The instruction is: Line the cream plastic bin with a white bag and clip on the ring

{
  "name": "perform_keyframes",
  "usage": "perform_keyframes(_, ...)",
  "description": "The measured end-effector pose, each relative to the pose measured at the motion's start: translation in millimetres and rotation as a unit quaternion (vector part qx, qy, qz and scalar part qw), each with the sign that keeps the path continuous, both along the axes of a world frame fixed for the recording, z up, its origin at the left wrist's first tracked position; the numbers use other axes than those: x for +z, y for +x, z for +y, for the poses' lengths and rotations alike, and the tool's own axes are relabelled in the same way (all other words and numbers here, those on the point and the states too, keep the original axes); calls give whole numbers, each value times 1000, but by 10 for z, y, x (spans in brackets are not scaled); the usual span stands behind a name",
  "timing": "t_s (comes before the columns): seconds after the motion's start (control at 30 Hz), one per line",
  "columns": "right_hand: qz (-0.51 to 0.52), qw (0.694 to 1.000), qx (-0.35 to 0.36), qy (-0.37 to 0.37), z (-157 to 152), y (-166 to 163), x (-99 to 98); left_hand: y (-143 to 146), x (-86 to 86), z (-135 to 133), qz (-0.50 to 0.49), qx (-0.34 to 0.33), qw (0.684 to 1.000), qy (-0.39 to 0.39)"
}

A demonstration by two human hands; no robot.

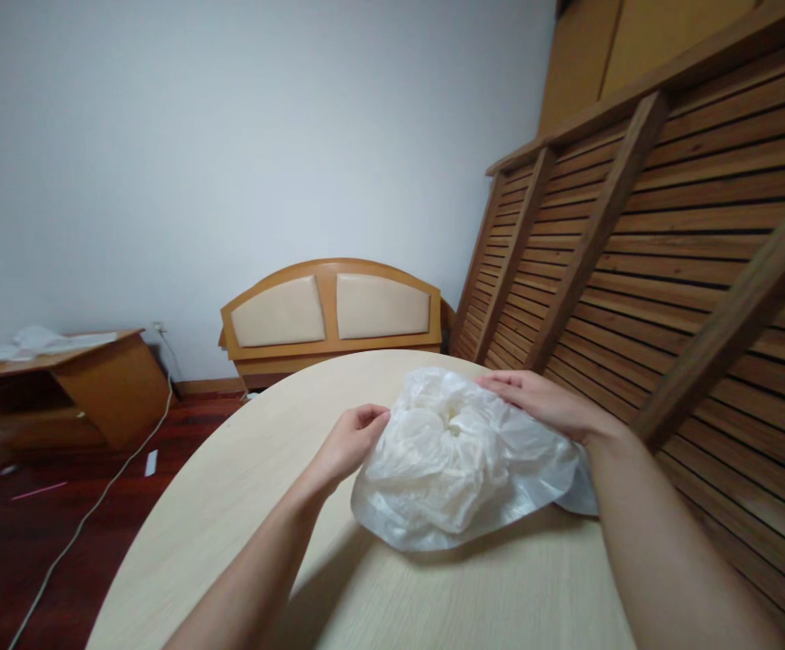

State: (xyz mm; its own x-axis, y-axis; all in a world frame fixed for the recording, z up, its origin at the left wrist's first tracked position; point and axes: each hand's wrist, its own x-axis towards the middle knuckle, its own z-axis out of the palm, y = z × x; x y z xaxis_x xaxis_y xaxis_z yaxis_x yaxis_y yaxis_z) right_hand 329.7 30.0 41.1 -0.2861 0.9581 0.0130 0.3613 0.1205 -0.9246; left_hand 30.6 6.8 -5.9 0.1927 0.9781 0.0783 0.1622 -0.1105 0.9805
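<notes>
Plastic bag (464, 460), translucent white and crumpled into a loose mound, lies on the round pale wooden table (263, 487), toward its far right part, between the two hands. Thin film bunched at the centre; a flatter skirt of plastic spreads along the near edge and out to the right.

Left hand (352, 440): fingers curled in, pinching the bag's left edge; fingertips touch the film. Forearm comes up from the lower middle of the view, above the tabletop.

Right hand (545, 402): palm down, fingers stretched out and flat across the bag's upper right side, pressing on it rather than clasping it. Right forearm crosses the bag's right corner.

Surroundings: a slatted wooden bed base (669, 253) stands propped on edge just right of the table. A wooden headboard (331, 311) with two cream padded panels rests against the white wall beyond the table. Far left, a low wooden desk (95, 379) carries crumpled white material (33, 341). A pale cable (87, 515) trails over the dark red floor (0, 551).
</notes>
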Motion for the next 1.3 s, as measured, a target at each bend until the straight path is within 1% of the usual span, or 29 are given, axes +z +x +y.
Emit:
perform_keyframes(0.1,-31,999,8,11,-13,-44,14,-49,-52,34,-8,1,1000,14)
perform_keyframes(0.23,16,1000,0,-4,78,-81,-61,-105,-137,123,23,11,999,29)
perform_keyframes(0.33,34,999,-15,11,179,-99,-147,-158,-212,188,62,26,997,32)
perform_keyframes(0.43,27,996,-61,55,266,-106,-201,-245,-274,218,115,37,992,33)
perform_keyframes(0.5,17,990,-106,91,301,-97,-202,-297,-285,219,144,45,988,37)
perform_keyframes(0.6,-2,972,-184,145,299,-61,-144,-303,-233,204,157,65,984,57)
perform_keyframes(0.67,-25,964,-210,158,255,-32,-81,-247,-163,183,144,68,984,75)
perform_keyframes(0.73,-59,971,-184,138,183,-19,-17,-167,-86,150,121,57,987,89)
perform_keyframes(0.8,-90,982,-128,109,98,-31,39,-95,-22,109,93,37,991,94)
perform_keyframes(0.87,-109,987,-73,92,15,-64,88,-53,19,70,64,15,994,90)
perform_keyframes(0.93,-122,987,-47,90,-56,-100,137,-42,41,42,38,1,996,77)
perform_keyframes(1.03,-133,986,-40,94,-133,-128,209,-51,65,27,10,6,998,59)
perform_keyframes(1.13,-131,984,-35,114,-155,-116,246,-53,88,28,-11,9,999,47)
perform_keyframes(1.23,-109,986,-40,119,-96,-111,205,-49,86,34,-20,6,999,42)
perform_keyframes(1.3,-87,985,-69,131,-26,-133,141,-64,64,41,-12,2,999,38)
